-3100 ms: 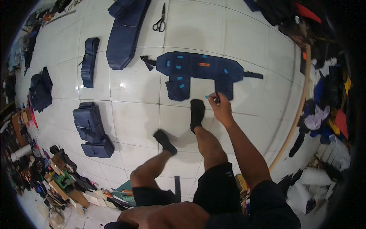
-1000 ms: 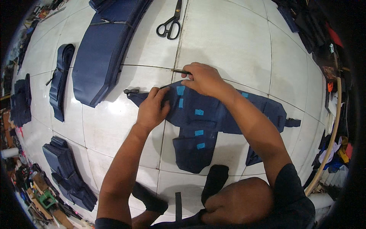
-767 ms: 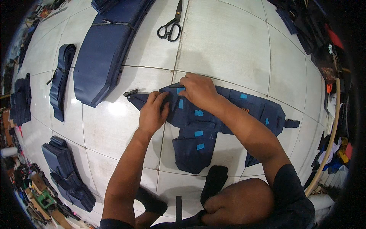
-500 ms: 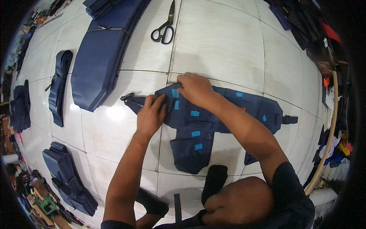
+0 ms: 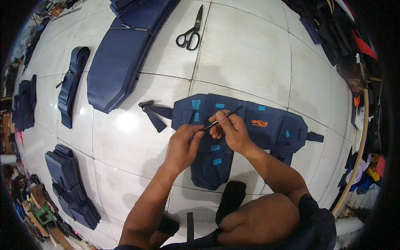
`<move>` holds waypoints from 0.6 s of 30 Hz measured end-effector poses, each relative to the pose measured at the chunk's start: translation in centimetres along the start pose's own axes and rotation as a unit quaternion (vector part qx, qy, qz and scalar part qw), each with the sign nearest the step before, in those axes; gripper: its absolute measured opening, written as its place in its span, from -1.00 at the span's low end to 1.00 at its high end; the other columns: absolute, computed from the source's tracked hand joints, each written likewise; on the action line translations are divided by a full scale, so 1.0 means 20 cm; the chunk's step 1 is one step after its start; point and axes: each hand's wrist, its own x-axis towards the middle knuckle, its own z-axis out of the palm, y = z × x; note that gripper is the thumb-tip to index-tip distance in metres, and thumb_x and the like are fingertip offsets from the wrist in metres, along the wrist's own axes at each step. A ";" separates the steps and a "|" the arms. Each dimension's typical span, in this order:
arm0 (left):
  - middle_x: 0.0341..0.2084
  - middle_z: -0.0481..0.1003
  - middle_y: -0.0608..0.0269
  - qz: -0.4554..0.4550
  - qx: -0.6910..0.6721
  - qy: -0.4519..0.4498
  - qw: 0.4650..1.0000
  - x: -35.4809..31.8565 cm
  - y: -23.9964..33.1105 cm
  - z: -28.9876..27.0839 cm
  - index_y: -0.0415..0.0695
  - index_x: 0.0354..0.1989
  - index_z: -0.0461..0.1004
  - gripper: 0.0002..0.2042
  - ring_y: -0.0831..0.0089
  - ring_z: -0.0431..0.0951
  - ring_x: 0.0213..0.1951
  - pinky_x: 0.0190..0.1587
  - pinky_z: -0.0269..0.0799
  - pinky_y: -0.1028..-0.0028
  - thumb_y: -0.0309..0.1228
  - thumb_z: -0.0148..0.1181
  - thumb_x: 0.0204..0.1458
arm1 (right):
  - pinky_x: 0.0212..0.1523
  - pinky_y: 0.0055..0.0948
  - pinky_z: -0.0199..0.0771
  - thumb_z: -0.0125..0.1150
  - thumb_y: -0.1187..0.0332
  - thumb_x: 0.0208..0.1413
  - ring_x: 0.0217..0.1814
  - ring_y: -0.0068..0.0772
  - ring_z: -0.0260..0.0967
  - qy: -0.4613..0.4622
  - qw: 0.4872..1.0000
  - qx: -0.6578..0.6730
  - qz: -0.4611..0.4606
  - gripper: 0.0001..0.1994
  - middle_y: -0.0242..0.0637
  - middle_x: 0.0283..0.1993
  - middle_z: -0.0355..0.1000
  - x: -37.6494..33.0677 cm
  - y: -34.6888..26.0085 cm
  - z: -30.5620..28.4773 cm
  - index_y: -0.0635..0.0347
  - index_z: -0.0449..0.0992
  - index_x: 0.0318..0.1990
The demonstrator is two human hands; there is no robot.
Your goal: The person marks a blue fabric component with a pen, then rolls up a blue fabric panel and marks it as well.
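A slim dark pen (image 5: pixel 233 112) slants over a navy fabric piece (image 5: pixel 275 137) that lies on the floor. My right hand (image 5: pixel 235 133) pinches the pen along its shaft. At the pen's lower left end, the fingertips of my left hand (image 5: pixel 182 143) close on it; what they cover is hidden. Small blue tape pieces (image 5: pixel 196 104) dot the fabric, and an orange printed mark (image 5: pixel 260 123) sits right of my right hand. A strap with a black buckle (image 5: pixel 146 104) sticks out on the left, and a short strap (image 5: pixel 315 136) on the right.
Black-handled scissors (image 5: pixel 191 36) lie beyond the fabric on the white tiled floor (image 5: pixel 246 50). A tall navy stack (image 5: pixel 112 66), a folded strap bundle (image 5: pixel 71 91) and another tied stack (image 5: pixel 68 179) are at left. My socked foot (image 5: pixel 231 200) is near. Clutter lines both sides.
Both hands have left the fabric's far left edge and come nearer, meeting over its middle. A pen now shows between them. The left buckle strap lies differently, and the orange mark is uncovered.
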 end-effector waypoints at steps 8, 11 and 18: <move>-0.33 0.47 0.08 -0.110 0.139 0.095 0.980 -0.16 -0.16 0.00 -0.22 0.04 0.48 -0.67 0.17 0.53 -0.23 -0.23 0.45 0.30 -0.49 0.27 0.08 | -0.38 -0.59 0.42 0.26 0.28 0.26 -0.40 -0.62 0.40 0.050 0.977 -0.178 -0.108 -0.79 -0.36 -0.37 0.48 0.05 0.06 -0.11 0.22 0.49 -0.11; -0.17 0.44 0.06 -0.094 0.200 0.093 0.971 -0.13 -0.26 -0.02 -0.09 0.17 0.45 -0.57 0.11 0.53 -0.17 -0.17 0.48 0.26 -0.47 0.29 0.08 | -0.29 -0.52 0.47 0.28 0.28 0.25 -0.32 -0.57 0.43 0.109 0.987 -0.082 -0.085 -0.78 -0.34 -0.35 0.48 0.08 0.05 -0.05 0.24 0.50 -0.11; -0.09 0.41 0.04 -0.123 0.285 0.031 0.950 0.09 -0.24 0.00 0.03 0.18 0.44 -0.61 -0.01 0.57 -0.14 -0.17 0.56 0.14 -0.24 0.21 0.19 | -0.11 -0.39 0.51 0.26 0.39 0.18 -0.17 -0.38 0.51 0.127 0.942 -0.217 -0.221 -0.83 -0.22 -0.21 0.52 0.18 0.28 0.04 0.25 0.53 -0.12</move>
